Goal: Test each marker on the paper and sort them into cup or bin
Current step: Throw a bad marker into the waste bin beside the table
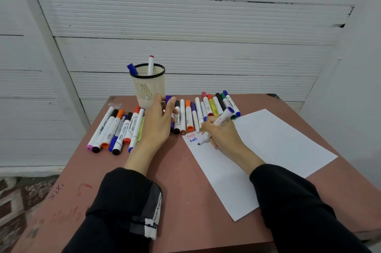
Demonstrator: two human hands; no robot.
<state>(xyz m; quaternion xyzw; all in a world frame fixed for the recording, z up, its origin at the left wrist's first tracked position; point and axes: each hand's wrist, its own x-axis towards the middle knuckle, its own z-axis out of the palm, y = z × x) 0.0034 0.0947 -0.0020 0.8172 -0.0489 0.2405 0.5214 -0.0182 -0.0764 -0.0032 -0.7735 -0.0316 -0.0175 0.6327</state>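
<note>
My right hand (221,135) grips an uncapped white marker (221,118) with a blue end, its dark tip touching the white paper (268,145) just below the words "Test" in red and "test" in blue. My left hand (158,125) is raised over the row of markers beside the cup (148,87) and pinches a dark blue cap (168,99) between thumb and fingers. The cream mesh cup holds a blue marker (132,68) and a red-tipped white marker (151,65). No bin is in view.
Several capped markers lie in a left group (115,129), and several more in a row (191,114) behind the paper's top edge. The reddish table (175,180) ends near a white panelled wall at the back. Black sleeves cover both forearms.
</note>
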